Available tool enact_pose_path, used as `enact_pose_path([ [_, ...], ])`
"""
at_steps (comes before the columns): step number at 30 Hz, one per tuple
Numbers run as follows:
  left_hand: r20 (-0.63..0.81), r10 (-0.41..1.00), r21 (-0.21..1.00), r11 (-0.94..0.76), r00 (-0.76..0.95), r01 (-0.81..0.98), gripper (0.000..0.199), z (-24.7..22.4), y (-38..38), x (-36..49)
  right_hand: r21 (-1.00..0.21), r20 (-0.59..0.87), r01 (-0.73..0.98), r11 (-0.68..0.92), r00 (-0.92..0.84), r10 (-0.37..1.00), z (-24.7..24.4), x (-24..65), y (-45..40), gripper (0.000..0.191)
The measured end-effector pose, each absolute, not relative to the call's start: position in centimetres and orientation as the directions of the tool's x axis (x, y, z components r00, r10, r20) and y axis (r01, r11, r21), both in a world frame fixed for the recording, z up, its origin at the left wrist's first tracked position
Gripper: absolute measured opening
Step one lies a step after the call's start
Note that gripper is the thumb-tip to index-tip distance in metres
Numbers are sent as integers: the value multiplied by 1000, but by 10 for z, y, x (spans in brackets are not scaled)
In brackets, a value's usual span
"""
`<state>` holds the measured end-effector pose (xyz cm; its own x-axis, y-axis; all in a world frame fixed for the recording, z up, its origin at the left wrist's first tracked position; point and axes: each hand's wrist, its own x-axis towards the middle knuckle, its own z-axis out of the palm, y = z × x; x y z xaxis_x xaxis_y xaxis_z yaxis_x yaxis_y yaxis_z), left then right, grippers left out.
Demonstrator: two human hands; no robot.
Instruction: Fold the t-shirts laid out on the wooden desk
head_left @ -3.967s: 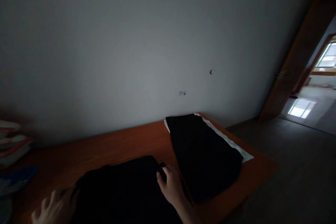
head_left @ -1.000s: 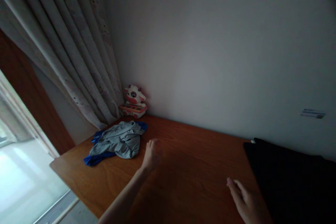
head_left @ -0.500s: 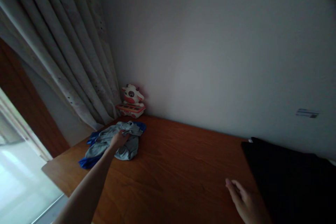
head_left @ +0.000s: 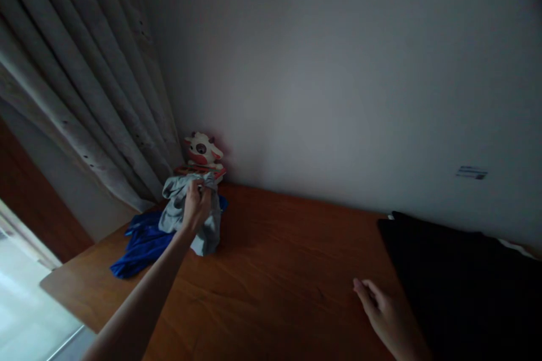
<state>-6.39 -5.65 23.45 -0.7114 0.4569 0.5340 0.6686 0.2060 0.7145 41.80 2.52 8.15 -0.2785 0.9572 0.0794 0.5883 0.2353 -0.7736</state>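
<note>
My left hand is closed on a light grey cloth at the left of the wooden table. The grey cloth hangs bunched from my fingers, its upper part raised in front of a cow toy. Beneath and beside it lies a crumpled blue cloth, with a small blue piece showing on the right too. My right hand is over the table's right part, fingers curled loosely with a gap between thumb and fingers, nothing between them.
The cow toy with a small keyboard stands in the back left corner against the wall. A black cloth covers the table's right end. Patterned curtains hang at the left, beside the table's rounded corner.
My left hand has lifted the grey cloth, uncovering more of the blue cloth. The view has shifted slightly right, and my right hand keeps much the same pose.
</note>
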Motion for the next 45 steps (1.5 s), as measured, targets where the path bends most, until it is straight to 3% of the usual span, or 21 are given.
enact_pose_path([
  [5,653,643,577,-80,-400,813,20,229,-58,38,-796,110,559,230,-240,964,75,420,25,53],
  [7,591,806,469,-317,-26,824,25,217,-64,75,-829,159,504,242,-204,966,75,418,23,54],
  [9,481,833,423,-493,273,760,28,195,-66,102,-854,206,451,261,-167,964,76,415,20,56],
  [10,449,826,417,-532,341,737,28,181,-65,110,-856,224,438,274,-162,961,76,414,19,57],
  [12,457,832,417,-514,315,750,26,148,-60,118,-843,263,435,317,-182,947,73,413,18,57],
  [14,482,860,436,-403,169,805,28,115,-52,116,-807,310,453,380,-223,924,69,413,20,56],
  [18,471,868,480,-102,-158,872,62,74,-41,100,-711,414,515,479,-244,877,60,410,23,57],
  [21,416,900,442,-71,-134,894,61,71,-42,93,-687,440,539,489,-228,869,59,406,22,54],
  [25,355,934,443,-128,-42,888,54,79,-46,100,-717,401,522,462,-234,886,65,404,20,30],
  [29,323,941,611,-126,-101,782,40,79,-43,105,-774,335,504,383,-188,923,72,410,21,40],
  [33,240,924,792,-10,-296,610,47,84,-38,100,-785,308,569,246,14,951,76,417,23,51],
  [35,230,889,849,16,-396,528,53,91,-39,102,-758,409,584,291,77,909,77,417,23,47],
  [38,229,855,916,-28,-464,400,61,103,-44,114,-624,632,626,467,53,773,78,412,18,34],
  [41,182,930,935,-63,-319,350,59,111,-54,133,-504,722,605,616,-96,685,79,401,6,37],
  [45,130,967,896,-210,221,392,35,122,-67,151,-496,593,528,689,-374,713,80,384,-10,90],
])
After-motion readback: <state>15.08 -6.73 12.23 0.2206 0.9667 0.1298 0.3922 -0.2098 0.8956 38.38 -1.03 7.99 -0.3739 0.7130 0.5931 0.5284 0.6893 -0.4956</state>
